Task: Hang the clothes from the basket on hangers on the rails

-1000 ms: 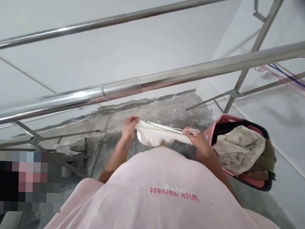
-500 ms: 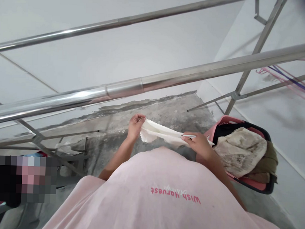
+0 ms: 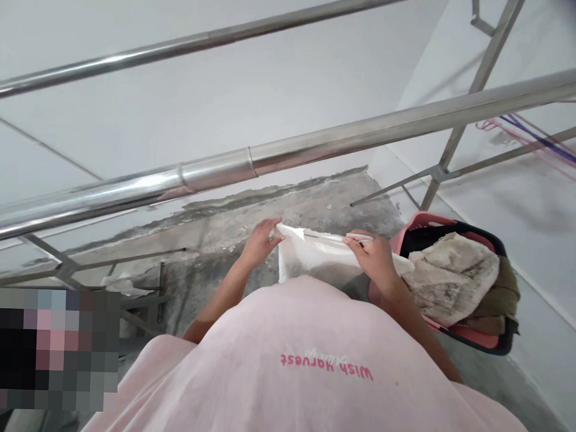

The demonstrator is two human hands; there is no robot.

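We grasp a white cloth (image 3: 322, 260) with our hands, left (image 3: 263, 243) at its corner, right (image 3: 375, 254) farther along, stretched before our pink shirt (image 3: 307, 330). A steel rail (image 3: 319, 141) crosses ahead; a laundry-filled pink basket (image 3: 427, 219) stands beside our right forearm, hangers (image 3: 545, 144) beyond.

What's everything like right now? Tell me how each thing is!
White cloth: unfolded partway, stretched between both hands.
Left hand: at the cloth's corner; grip unclear.
Right hand: closed on the cloth.
Laundry basket: uncovered, with fabric inside.
Stained cloth: crumpled, in the basket.
Metal pole: shiny, above the floor.
Pink shirt: worn, its print upside down here.
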